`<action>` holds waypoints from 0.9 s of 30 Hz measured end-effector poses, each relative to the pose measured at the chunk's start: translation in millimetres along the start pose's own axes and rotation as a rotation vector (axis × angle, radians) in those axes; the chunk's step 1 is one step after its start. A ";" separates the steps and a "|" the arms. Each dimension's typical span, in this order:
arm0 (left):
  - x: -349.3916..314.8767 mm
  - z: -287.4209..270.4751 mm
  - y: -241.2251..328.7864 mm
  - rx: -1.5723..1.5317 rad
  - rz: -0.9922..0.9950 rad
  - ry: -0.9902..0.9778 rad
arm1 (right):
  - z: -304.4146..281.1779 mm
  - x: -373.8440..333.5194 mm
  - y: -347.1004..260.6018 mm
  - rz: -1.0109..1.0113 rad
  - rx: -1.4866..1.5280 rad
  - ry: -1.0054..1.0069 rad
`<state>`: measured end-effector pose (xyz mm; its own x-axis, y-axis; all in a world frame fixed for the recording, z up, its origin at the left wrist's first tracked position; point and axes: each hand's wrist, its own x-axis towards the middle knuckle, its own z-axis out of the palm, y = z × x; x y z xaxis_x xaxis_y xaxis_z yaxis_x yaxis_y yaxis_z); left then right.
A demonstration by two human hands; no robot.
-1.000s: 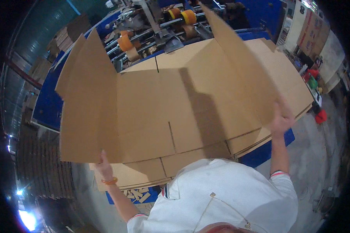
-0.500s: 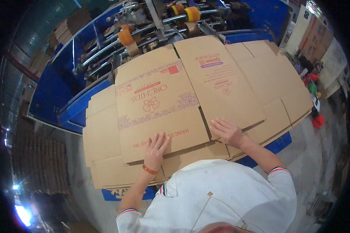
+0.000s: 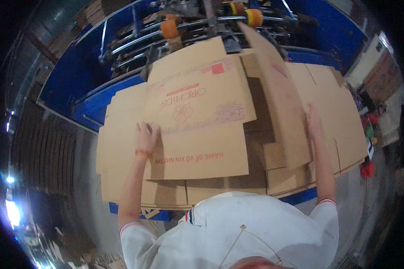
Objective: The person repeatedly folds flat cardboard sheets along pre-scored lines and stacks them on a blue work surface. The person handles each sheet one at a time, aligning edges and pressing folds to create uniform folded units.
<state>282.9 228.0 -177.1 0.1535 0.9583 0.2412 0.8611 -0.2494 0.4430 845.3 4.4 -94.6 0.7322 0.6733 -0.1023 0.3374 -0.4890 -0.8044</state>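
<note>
A flat-folded cardboard box (image 3: 202, 148) with red and purple print lies in front of me on a stack of unprinted brown cardboard (image 3: 341, 103). My left hand (image 3: 147, 136) is closed on the left edge of its printed panel, with the fingertips partly hidden. The box's right panel (image 3: 283, 98) stands tilted up, leaving a dark gap between it and the left panel. Along that raised panel's right edge is my right hand (image 3: 314, 123), gripping it. This hand is slightly blurred.
Behind the stack stands a blue machine (image 3: 87, 101) with metal bars and orange rollers (image 3: 169, 28). Stacked cardboard (image 3: 45, 152) is at the left. A red object (image 3: 367, 170) sits beyond the right edge of the stack.
Both hands have moved outward from the near part of the box to its left and right sides. The right panel has tilted up, and the left panel has also shifted.
</note>
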 end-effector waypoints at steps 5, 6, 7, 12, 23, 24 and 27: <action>121.9 15.1 -59.8 -0.298 -0.467 -0.276 | -14.3 196.1 128.8 -0.001 0.609 -0.566; 131.9 10.8 -37.8 -0.425 -0.602 -0.377 | -9.8 204.5 127.1 0.006 0.525 -0.579; 129.5 11.2 -14.8 -0.474 -0.660 -0.412 | 5.6 212.5 126.3 0.071 0.451 -0.411; 95.2 6.3 12.5 -0.568 -0.634 -0.237 | 37.9 176.8 62.2 0.314 0.821 -0.481; 111.5 26.0 -11.5 0.063 -0.404 -0.160 | 44.4 167.4 58.7 -0.125 -0.403 -0.004; 111.7 26.9 -14.8 0.089 -0.403 -0.156 | 46.8 164.2 53.8 -0.168 -0.465 0.014; 108.1 22.5 -2.1 0.101 -0.417 -0.145 | 52.2 154.1 45.9 -0.242 -0.623 0.060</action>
<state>308.6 335.3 -171.5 -0.1564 0.9854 -0.0665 0.9056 0.1700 0.3886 942.8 114.7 -177.8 0.6183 0.7812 0.0856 0.7616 -0.5687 -0.3109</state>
